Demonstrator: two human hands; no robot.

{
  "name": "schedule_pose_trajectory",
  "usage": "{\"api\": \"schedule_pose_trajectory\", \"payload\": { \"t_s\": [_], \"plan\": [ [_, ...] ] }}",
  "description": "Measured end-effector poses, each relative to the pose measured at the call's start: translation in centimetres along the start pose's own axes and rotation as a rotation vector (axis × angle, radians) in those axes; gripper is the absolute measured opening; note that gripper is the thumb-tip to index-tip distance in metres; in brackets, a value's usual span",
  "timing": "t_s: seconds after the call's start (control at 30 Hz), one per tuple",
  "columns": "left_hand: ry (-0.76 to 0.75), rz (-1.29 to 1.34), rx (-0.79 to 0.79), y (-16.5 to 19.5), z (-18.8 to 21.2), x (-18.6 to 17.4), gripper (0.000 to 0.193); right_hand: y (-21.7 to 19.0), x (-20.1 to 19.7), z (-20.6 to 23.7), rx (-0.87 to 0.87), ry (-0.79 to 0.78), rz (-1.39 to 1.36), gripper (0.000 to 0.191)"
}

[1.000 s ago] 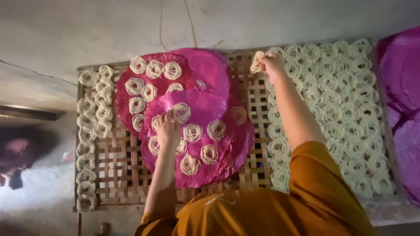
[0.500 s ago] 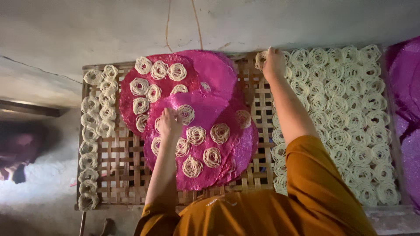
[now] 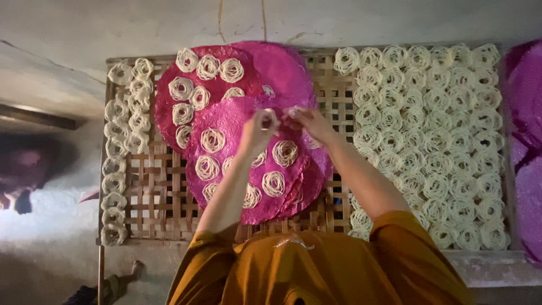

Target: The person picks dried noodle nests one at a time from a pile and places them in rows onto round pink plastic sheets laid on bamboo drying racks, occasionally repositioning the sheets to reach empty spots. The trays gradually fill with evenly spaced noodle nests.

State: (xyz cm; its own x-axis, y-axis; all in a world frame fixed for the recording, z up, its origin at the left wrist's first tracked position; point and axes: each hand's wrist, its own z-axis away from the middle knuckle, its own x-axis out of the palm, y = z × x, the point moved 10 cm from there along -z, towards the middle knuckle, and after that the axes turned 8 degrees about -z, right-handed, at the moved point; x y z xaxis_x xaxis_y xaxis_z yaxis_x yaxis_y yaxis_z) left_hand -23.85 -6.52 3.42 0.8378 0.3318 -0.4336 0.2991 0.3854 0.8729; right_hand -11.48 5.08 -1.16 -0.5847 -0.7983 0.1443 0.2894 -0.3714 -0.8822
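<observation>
Your two hands meet over the middle of the front pink round mat [image 3: 226, 121]. Your left hand [image 3: 258, 129] pinches a pale noodle coil [image 3: 270, 119] between its fingertips, and your right hand [image 3: 309, 122] closes on the same coil from the other side, so both hands grip it just above the mat. This mat overlaps a second pink mat [image 3: 282, 68] behind it, and both lie on a woven lattice tray [image 3: 158, 192]. More coils sit loose on the two mats, one of them [image 3: 285, 153] just beside your right wrist. A column of coils [image 3: 116, 164] runs down the tray's left edge, and a dense field of coils [image 3: 435, 141] covers the tray to your right. You appear to be at the lifting step, freeing one coil from the mat. The next move likely calls for a gentle, even peel so the thin strands keep their shape, then a free spot among the laid-out rows. Your orange sleeves [image 3: 316, 271] fill the foreground.
</observation>
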Motion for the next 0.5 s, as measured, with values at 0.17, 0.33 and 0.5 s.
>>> {"api": "schedule_pose_trajectory", "payload": {
  "t_s": [0.17,0.33,0.5],
  "plan": [
    [-0.129,0.271,0.032,1.3,-2.4,7.1,0.053,-0.8,-2.7,0.6,-0.049,-0.039,-0.143,0.023],
    [-0.136,0.514,0.102,1.3,-1.7,8.3,0.041,-2.2,-12.1,1.8,0.061,0.355,-0.051,0.019],
    [-0.104,-0.325,-0.036,-0.4,3.0,6.6,0.040,-5.8,-16.4,0.1,-0.037,0.531,-0.209,0.018]
  ]
}}
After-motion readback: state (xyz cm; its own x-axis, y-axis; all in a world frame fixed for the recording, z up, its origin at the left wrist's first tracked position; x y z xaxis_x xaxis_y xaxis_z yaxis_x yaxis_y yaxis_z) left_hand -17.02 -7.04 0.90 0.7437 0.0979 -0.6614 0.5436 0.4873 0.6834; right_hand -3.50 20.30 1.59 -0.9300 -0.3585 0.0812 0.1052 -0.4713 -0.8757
